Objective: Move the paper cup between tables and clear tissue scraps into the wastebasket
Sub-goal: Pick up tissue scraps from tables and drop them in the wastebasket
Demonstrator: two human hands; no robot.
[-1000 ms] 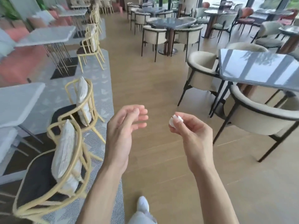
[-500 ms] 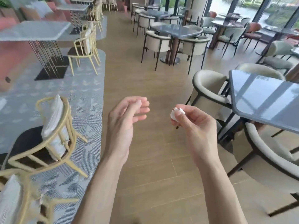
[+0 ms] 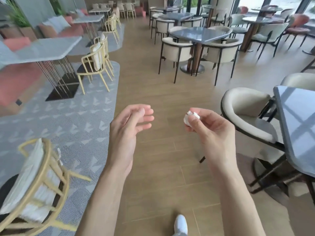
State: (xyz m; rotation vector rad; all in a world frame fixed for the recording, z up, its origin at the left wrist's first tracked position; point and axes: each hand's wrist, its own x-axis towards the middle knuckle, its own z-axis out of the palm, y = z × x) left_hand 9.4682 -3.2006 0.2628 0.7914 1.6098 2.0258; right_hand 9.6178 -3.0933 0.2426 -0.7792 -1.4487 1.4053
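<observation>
The fingers of the right hand are curled and pinched round a small white tissue scrap, which is held at the fingertips and thumb, out in the air above the wooden floor and resting on no surface. The fingers of the left hand are loosely bent, slightly apart and clamped on nothing; the hand is carried beside the right one with a gap between them. One tissue scrap is thus judged to be already gathered and on its way to disposal, but the drop itself is not yet done: no wastebasket is to be seen anywhere in the view, so how near the bin lies cannot be told. No paper cup is in view either, neither in a hand nor on any tabletop that shows, so it cannot be judged whether the cup transfer is finished or remains. The dark tabletop at the right edge of the view shows only reflections on the part that is seen, and the pale tabletop at the upper left likewise shows nothing on it; whether further scraps are left elsewhere cannot be told. A white shoe is seen at the bottom edge, on the floor in the aisle between the patterned rug and the cream armchair.
</observation>
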